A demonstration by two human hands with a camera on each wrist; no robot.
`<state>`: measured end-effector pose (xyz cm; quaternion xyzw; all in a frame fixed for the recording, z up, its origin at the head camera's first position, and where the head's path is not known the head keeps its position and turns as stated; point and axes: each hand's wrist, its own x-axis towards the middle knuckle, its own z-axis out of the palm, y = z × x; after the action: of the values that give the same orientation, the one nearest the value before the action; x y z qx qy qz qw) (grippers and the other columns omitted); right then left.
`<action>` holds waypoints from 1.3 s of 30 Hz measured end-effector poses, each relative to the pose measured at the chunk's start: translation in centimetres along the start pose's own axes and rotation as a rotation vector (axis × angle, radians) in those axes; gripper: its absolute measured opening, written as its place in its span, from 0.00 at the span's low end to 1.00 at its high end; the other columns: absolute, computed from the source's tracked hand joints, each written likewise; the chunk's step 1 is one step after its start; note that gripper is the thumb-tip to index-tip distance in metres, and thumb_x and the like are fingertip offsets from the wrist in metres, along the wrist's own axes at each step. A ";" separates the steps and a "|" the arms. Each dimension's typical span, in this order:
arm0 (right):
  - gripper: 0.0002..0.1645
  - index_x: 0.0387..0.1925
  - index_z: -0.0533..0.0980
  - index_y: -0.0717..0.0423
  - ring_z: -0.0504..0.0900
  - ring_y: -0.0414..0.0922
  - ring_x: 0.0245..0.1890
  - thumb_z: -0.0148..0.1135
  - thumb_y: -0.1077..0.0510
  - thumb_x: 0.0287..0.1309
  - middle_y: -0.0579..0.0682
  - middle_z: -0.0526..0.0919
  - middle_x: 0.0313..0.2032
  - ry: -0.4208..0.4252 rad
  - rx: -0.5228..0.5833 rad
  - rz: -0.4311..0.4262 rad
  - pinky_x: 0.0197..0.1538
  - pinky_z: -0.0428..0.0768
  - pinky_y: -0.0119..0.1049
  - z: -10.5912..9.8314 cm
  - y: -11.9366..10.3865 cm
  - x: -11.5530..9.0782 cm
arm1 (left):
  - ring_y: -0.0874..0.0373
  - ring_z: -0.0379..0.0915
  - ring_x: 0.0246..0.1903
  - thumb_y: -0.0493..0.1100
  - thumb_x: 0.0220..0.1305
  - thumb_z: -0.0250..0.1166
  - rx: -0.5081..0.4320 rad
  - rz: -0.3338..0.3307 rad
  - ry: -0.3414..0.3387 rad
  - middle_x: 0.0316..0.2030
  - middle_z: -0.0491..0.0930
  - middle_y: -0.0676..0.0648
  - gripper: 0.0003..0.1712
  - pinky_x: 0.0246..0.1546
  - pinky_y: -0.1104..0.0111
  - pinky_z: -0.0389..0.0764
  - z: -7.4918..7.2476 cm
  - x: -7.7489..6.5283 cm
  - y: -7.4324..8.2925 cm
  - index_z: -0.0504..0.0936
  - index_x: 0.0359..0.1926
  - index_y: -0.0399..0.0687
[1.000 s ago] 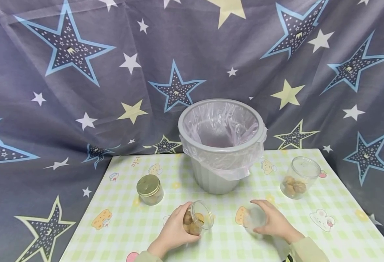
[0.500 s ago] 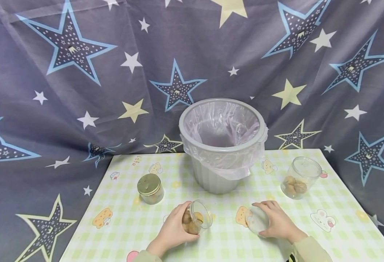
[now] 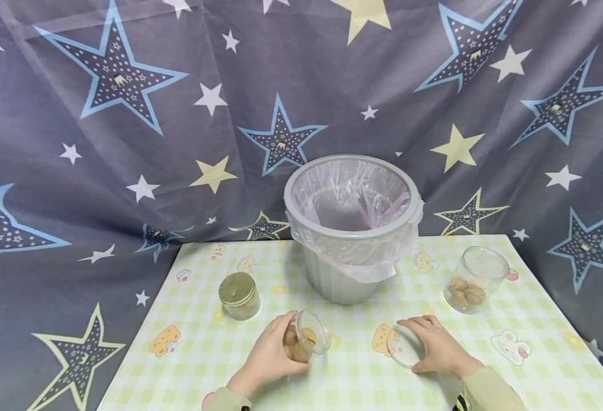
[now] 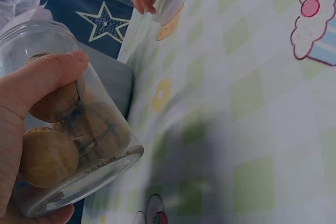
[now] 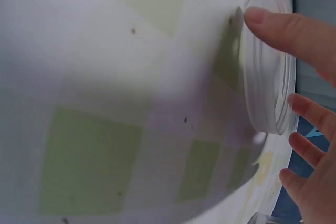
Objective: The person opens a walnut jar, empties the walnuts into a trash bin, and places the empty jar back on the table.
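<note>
My left hand [image 3: 270, 354] grips a clear jar [image 4: 100, 90], its fingers and thumb wrapped round the side. The jar is uncovered and tilted, its mouth facing right and up in the head view. Several round brown pieces [image 4: 48, 157], resembling walnuts, lie inside it. To the right, my right hand [image 3: 441, 349] holds a clear round lid [image 3: 406, 346] by its rim, thumb on one edge and fingers on the other. In the right wrist view the lid [image 5: 265, 72] is low at the tabletop; whether it rests fully on the cloth I cannot tell.
A grey bin [image 3: 340, 279] with a clear plastic liner stands behind my hands. At left is a small jar [image 3: 239, 297] with a gold lid. A larger clear jar [image 3: 476, 279] holding brown pieces stands at right. A star-patterned curtain [image 3: 250, 68] hangs behind the checked tablecloth [image 3: 348, 382].
The lid in my right hand has come down from a tilted pose to lie flatter near the tabletop. My left hand and its jar have shifted slightly left.
</note>
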<state>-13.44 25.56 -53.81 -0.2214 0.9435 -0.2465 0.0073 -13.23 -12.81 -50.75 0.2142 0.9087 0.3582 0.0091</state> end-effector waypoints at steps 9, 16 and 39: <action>0.56 0.59 0.70 0.53 0.68 0.58 0.53 0.82 0.52 0.17 0.55 0.77 0.54 -0.012 -0.020 -0.015 0.51 0.72 0.65 0.2 0.5 0.0 | 0.43 0.69 0.55 0.52 0.35 0.80 0.006 -0.018 0.000 0.57 0.71 0.43 0.57 0.55 0.43 0.72 -0.6 0.1 -0.1 0.61 0.66 0.40; 0.55 0.58 0.70 0.54 0.69 0.58 0.53 0.82 0.51 0.18 0.57 0.76 0.54 -0.015 -0.023 -0.040 0.51 0.72 0.65 0.0 0.5 -0.1 | 0.43 0.69 0.56 0.51 0.35 0.80 0.007 -0.017 0.005 0.58 0.71 0.42 0.57 0.55 0.44 0.72 -0.6 0.1 -0.1 0.61 0.66 0.40; 0.39 0.64 0.61 0.62 0.71 0.64 0.51 0.67 0.59 0.52 0.65 0.65 0.57 0.247 0.213 0.078 0.40 0.80 0.60 -0.9 -1.1 -0.3 | 0.44 0.69 0.55 0.50 0.35 0.80 -0.003 -0.004 0.002 0.56 0.72 0.43 0.57 0.55 0.44 0.73 -0.6 0.3 0.5 0.61 0.66 0.40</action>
<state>-12.79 25.27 -52.54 -0.1507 0.9136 -0.3699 -0.0758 -13.38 -12.75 -49.97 0.2120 0.9085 0.3599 0.0093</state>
